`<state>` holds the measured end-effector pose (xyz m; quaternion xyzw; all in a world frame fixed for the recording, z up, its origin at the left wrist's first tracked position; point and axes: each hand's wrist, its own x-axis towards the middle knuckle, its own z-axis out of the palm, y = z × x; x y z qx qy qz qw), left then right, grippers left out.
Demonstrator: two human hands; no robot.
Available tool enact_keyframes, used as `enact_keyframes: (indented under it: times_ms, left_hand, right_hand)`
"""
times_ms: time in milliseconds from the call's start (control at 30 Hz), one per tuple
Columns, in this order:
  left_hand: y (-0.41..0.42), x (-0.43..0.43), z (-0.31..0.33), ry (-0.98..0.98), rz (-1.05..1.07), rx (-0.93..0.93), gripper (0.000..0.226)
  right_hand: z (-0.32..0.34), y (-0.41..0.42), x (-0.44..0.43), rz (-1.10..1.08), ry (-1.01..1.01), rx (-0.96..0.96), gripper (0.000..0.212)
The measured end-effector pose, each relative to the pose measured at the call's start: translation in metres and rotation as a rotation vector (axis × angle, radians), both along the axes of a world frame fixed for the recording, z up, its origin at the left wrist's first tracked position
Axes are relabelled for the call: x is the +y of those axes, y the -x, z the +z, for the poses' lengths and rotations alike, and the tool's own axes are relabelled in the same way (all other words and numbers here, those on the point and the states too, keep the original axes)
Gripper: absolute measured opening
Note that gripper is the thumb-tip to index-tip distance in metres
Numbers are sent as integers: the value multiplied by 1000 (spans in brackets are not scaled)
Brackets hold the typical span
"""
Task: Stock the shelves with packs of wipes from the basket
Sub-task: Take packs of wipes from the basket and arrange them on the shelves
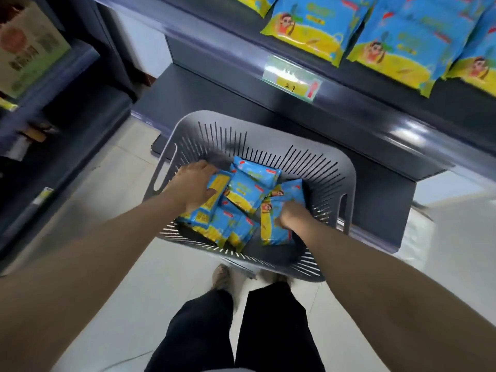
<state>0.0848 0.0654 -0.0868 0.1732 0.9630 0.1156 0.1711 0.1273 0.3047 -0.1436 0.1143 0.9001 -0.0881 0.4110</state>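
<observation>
At the far left a printed cardboard box [26, 47] is sitting on a dark blue-grey metal side shelf [67, 84], and both are looking smeared by blur. A pale, glossy tiled floor [112, 210] is spreading out beneath it.

In the middle a grey plastic basket with slotted walls and rounded corners [188, 124] is standing on the floor, with a long handle cut-out showing in each side. It is holding a loose heap of soft, shiny blue-and-yellow foil packs of wipes [249, 186], pillow-shaped with crimped ends and a cartoon figure printed on the front. They are lying overlapped and tilted at different angles.

The left hand [194, 187] is reaching into the basket's left side. Its fingers are curling over the far edge of a pack turned to show its yellow panel [214, 194], and the thumb is pressing on the near face. The right hand [294, 217] is reaching into the right side with its fingers closing tightly on a crumpled pack showing the cartoon figure [273, 224].

Below the basket, black trouser legs [268, 331] and a scuffed shoe [221, 277] are showing.

To the right, a dark, smooth metal front shelf [375, 122] is carrying a clear plastic price tag [292, 77] on its lip. A row of matching shelved wipes packs [308, 25] is overhanging the shelf's front edge.
</observation>
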Motion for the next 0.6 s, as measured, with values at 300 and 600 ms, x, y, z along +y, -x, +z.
enact_keyframes:
  times_ms: [300,600]
  left_hand:
    - [10,6,-43,191,56,-291,73]
    - [17,22,-70,318,162,-391,106]
  right_hand:
    - [-34,4,-16,-408,26,-21,74]
    - [18,25,6,-140,37,33,5]
